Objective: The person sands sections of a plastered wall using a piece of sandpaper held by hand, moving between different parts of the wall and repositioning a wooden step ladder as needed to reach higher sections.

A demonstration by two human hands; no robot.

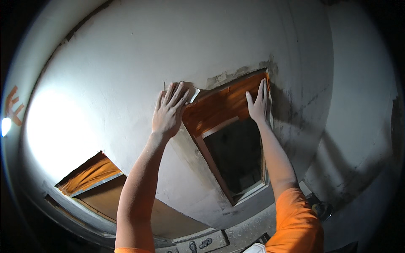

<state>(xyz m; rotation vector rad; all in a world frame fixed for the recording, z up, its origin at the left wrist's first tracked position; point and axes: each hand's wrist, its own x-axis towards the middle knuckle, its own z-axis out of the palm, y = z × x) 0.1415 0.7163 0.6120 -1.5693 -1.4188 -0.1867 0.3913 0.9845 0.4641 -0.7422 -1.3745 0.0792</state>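
Note:
My left hand (166, 114) lies on the pale wall (168, 46) with its fingers stretched out, by the upper left corner of a window opening. Under and beside its fingertips is a thin white-edged piece (195, 94); its kind is unclear. An orange-brown sheet (221, 105) covers the top of the opening. My right hand (259, 102) rests flat at the right end of that sheet, fingers straight and thumb apart. Below the sheet is the window's dark pane (234, 149), inside a narrow frame (211, 164). Neither hand appears to grasp anything.
Further left and lower, a second opening has orange sheeting (93, 173) above a tan panel (101, 196). A bright lamp (6, 126) shines at the far left. Footwear (205, 243) stands at the bottom. Rough grey patches (228, 76) edge the window.

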